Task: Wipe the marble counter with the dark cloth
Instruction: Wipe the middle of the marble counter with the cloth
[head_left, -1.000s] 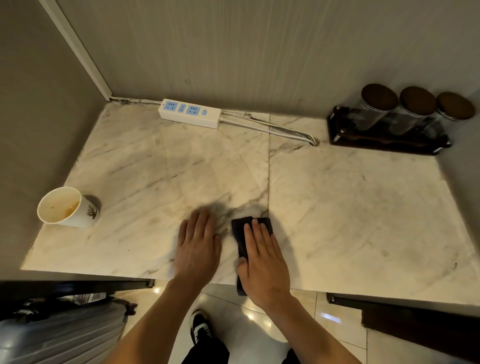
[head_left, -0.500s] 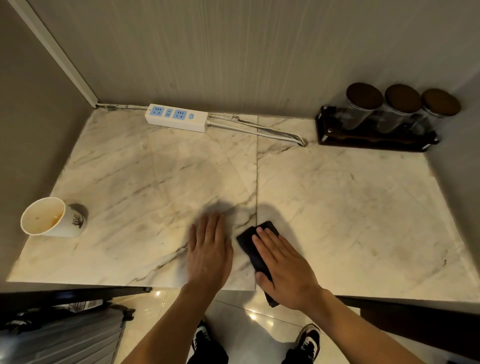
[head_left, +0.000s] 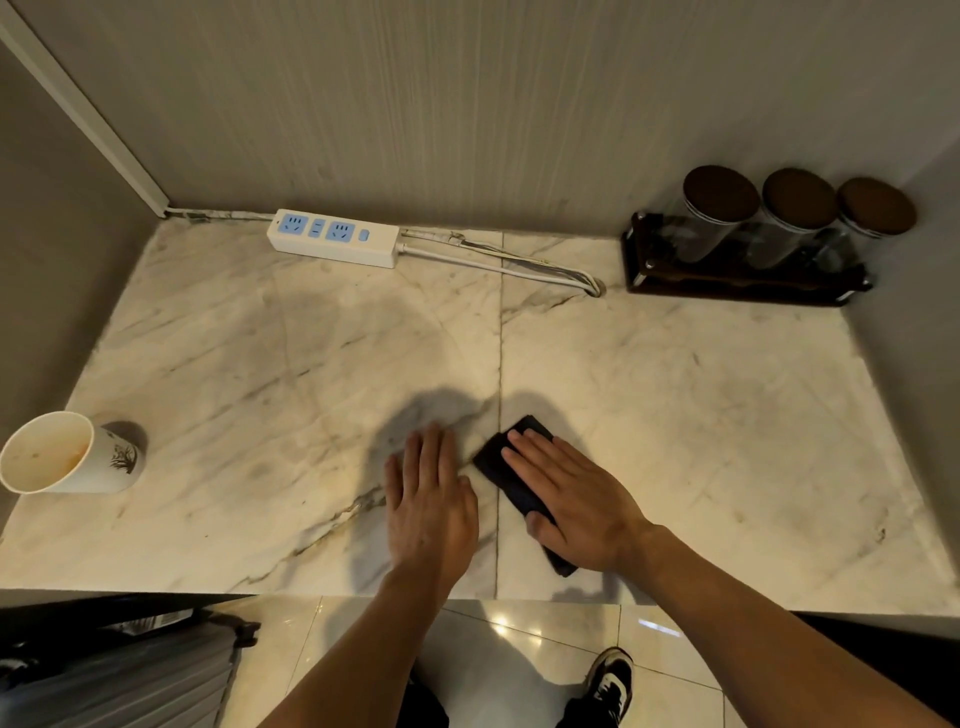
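Note:
A folded dark cloth (head_left: 503, 468) lies on the white marble counter (head_left: 701, 415), near the front edge and just right of the slab seam. My right hand (head_left: 574, 504) presses flat on top of it, fingers pointing up and left, thumb against the cloth's near side. Only the cloth's far end and a near corner show from under the hand. My left hand (head_left: 430, 501) lies palm down on bare marble just left of the seam, fingers together, holding nothing.
A paper cup (head_left: 62, 454) lies tipped at the counter's left edge. A white power strip (head_left: 335, 238) and its cable (head_left: 519, 265) run along the back wall. Three lidded jars in a dark rack (head_left: 748, 270) fill the back right corner. A suitcase (head_left: 114, 675) stands below left.
My right hand has turned the cloth diagonal and slid it slightly right across the seam. The left hand stayed flat on the marble. The view shifted right, so the cup sits further left.

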